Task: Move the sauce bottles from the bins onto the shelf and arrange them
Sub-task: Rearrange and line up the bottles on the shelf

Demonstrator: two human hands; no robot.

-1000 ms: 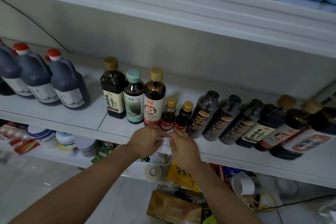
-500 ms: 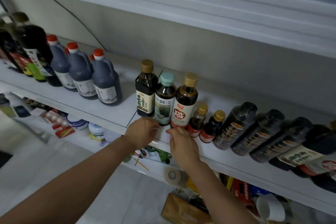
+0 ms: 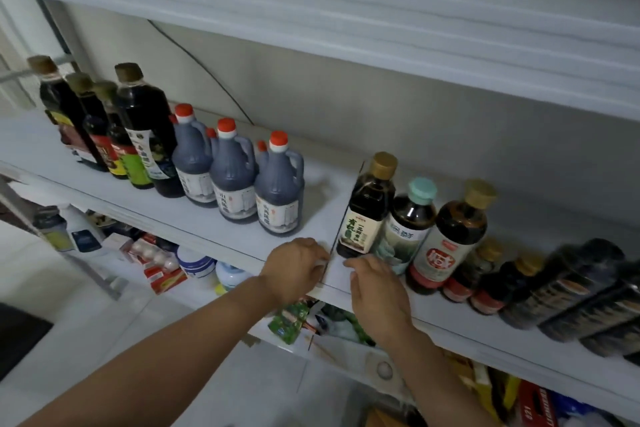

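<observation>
The white middle shelf (image 3: 214, 236) carries rows of sauce bottles. From the left stand several tall dark bottles (image 3: 145, 135), then three grey jugs with red caps (image 3: 277, 194). Right of a gap are a gold-capped dark bottle (image 3: 367, 211), a teal-capped bottle (image 3: 405, 222) and a gold-capped bottle with a red label (image 3: 446, 236). Two small bottles (image 3: 491, 281) and several black-capped bottles (image 3: 568, 284) follow. My left hand (image 3: 294, 270) and my right hand (image 3: 377, 291) rest on the shelf's front edge, either side of a seam, below the gold-capped dark bottle. Neither hand holds a bottle.
An upper shelf (image 3: 346, 21) hangs overhead. The lower shelf (image 3: 332, 347) is crowded with tubs, red boxes and green packets. A red carton (image 3: 533, 406) and yellow packs sit at the bottom right. Pale floor lies at the left.
The view has swung left, bringing the tall dark bottles at the far left into sight. Both hands have slid left along the shelf edge, from under the small bottles to under the gold-capped dark bottle.
</observation>
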